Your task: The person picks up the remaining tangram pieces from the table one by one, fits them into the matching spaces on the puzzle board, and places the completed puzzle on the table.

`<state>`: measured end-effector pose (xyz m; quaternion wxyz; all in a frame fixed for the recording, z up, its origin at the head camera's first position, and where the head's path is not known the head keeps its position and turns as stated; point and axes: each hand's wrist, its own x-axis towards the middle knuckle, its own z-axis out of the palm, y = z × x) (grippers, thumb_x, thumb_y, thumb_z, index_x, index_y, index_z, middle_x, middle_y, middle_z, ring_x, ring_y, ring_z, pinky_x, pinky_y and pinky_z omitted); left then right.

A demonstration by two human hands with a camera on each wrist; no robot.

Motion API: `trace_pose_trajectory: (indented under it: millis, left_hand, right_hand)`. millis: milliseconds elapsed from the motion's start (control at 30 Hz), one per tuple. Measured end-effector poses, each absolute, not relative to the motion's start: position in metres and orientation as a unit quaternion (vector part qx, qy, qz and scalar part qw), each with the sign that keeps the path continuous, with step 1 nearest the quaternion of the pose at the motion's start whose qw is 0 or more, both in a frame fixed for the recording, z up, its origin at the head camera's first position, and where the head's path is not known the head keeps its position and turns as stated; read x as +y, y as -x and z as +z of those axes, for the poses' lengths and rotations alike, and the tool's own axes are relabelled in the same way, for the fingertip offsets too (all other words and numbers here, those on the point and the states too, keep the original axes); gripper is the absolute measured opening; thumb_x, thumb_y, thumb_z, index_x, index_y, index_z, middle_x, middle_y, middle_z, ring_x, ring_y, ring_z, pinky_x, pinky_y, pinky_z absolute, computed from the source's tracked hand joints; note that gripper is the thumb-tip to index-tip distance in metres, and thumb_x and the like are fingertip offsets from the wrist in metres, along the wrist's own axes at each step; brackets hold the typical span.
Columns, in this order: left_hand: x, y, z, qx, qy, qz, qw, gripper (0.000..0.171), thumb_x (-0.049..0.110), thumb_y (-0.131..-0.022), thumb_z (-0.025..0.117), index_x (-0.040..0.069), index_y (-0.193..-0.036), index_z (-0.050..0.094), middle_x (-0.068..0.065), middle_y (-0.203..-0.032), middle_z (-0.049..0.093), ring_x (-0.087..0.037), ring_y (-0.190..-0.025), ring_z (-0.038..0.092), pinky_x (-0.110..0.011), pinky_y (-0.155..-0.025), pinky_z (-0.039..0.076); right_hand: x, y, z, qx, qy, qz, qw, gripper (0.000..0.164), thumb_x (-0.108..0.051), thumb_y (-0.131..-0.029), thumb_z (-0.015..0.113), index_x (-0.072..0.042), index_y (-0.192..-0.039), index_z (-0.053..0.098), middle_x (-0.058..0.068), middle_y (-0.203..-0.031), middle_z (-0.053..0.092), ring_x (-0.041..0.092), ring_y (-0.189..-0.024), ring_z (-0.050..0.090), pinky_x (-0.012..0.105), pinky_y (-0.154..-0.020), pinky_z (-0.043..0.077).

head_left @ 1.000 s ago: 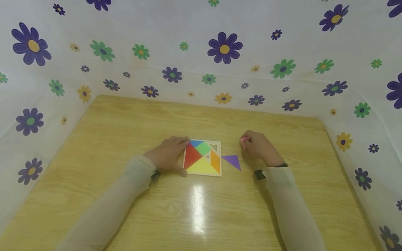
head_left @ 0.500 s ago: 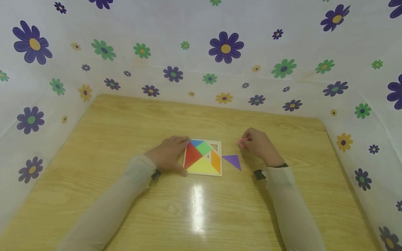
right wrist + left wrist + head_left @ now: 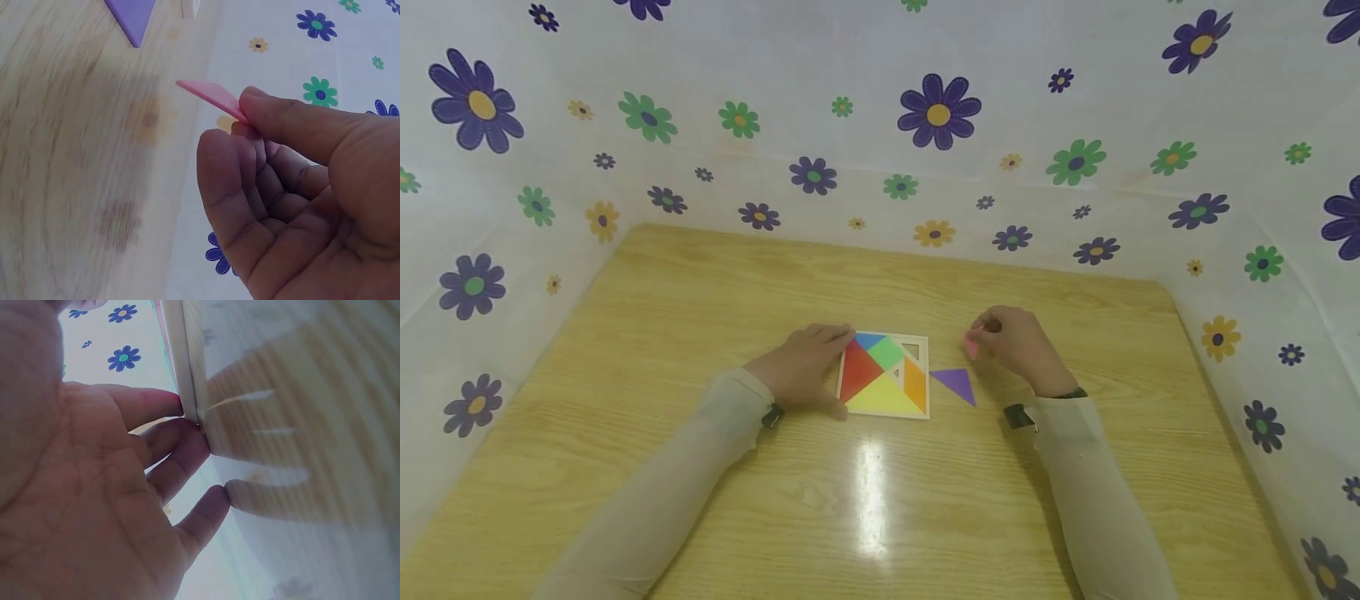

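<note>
A square tangram board (image 3: 887,416) with a pale wooden rim lies mid-table in the head view. Red, blue, green, yellow and orange pieces fill most of it; two bare recesses show at its right side. My left hand (image 3: 801,371) rests along the board's left edge, and in the left wrist view its relaxed fingertips (image 3: 199,442) touch the board's side. Between thumb and fingers, my right hand (image 3: 1017,346) pinches a pink tangram piece (image 3: 211,95), held up off to the right of the board. A purple triangle piece (image 3: 957,385) lies flat beside the board's right edge.
The wooden table (image 3: 760,517) carries a bright glare streak in front of the board. A white flower-printed cloth (image 3: 865,150) stands as walls at the back and both sides.
My right hand has shifted slightly and turned the pink piece between its fingertips, so more of it shows at the left. The left hand, board and purple triangle have stayed put.
</note>
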<state>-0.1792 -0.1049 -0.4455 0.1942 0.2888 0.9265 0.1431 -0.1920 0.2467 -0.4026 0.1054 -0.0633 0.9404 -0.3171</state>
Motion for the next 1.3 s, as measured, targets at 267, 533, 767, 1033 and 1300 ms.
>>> trace_pose_trajectory:
  millis: [267, 533, 767, 1033, 1300]
  left_hand:
    - [-0.106, 0.179, -0.445, 0.925, -0.288, 0.147, 0.197, 0.124, 0.067, -0.074, 0.082, 0.011, -0.166, 0.019, -0.005, -0.172, 0.019, -0.031, -0.158, 0.016, -0.049, -0.128, 0.017]
    - [-0.106, 0.177, -0.443, 0.925, -0.286, 0.150, 0.199, 0.123, 0.067, -0.075, 0.081, 0.012, -0.166, 0.019, -0.004, -0.173, 0.019, -0.030, -0.158, 0.015, -0.049, -0.128, 0.018]
    - [-0.106, 0.178, -0.444, 0.925, -0.286, 0.153, 0.196, 0.124, 0.067, -0.074, 0.081, 0.012, -0.166, 0.019, -0.004, -0.172, 0.020, -0.030, -0.158, 0.015, -0.049, -0.127, 0.018]
    - [-0.107, 0.179, -0.446, 0.926, -0.285, 0.153, 0.197, 0.125, 0.069, -0.074, 0.081, 0.013, -0.167, 0.019, -0.003, -0.172, 0.020, -0.029, -0.158, 0.016, -0.049, -0.127, 0.020]
    - [-0.106, 0.180, -0.445, 0.927, -0.285, 0.148, 0.195, 0.125, 0.069, -0.073, 0.082, 0.013, -0.166, 0.020, -0.003, -0.172, 0.021, -0.029, -0.157, 0.017, -0.049, -0.127, 0.020]
  right_hand:
    - [0.248, 0.193, -0.403, 0.938, 0.088, -0.315, 0.114, 0.036, -0.017, -0.109, 0.052, 0.002, -0.136, 0.065, 0.022, -0.132, 0.067, 0.028, -0.097, 0.071, 0.048, -0.090, 0.057]
    - [0.247, 0.194, -0.405, 0.929, 0.067, -0.345, 0.112, 0.027, -0.023, -0.103, 0.065, -0.003, -0.120, 0.068, 0.014, -0.104, 0.073, 0.027, -0.086, 0.070, 0.036, -0.074, 0.055]
    - [0.245, 0.194, -0.404, 0.917, 0.047, -0.386, 0.095, 0.025, -0.030, -0.097, 0.073, -0.008, -0.107, 0.067, 0.014, -0.093, 0.073, 0.030, -0.082, 0.069, 0.036, -0.071, 0.051]
    - [0.238, 0.192, -0.405, 0.906, 0.062, -0.417, 0.032, 0.019, -0.027, -0.097, 0.074, -0.009, -0.103, 0.071, 0.013, -0.095, 0.075, 0.031, -0.084, 0.071, 0.032, -0.069, 0.055]
    - [0.215, 0.187, -0.407, 0.900, 0.105, -0.422, 0.042, 0.010, -0.020, -0.099, 0.071, -0.011, -0.102, 0.069, 0.005, -0.097, 0.074, 0.023, -0.084, 0.070, 0.035, -0.074, 0.057]
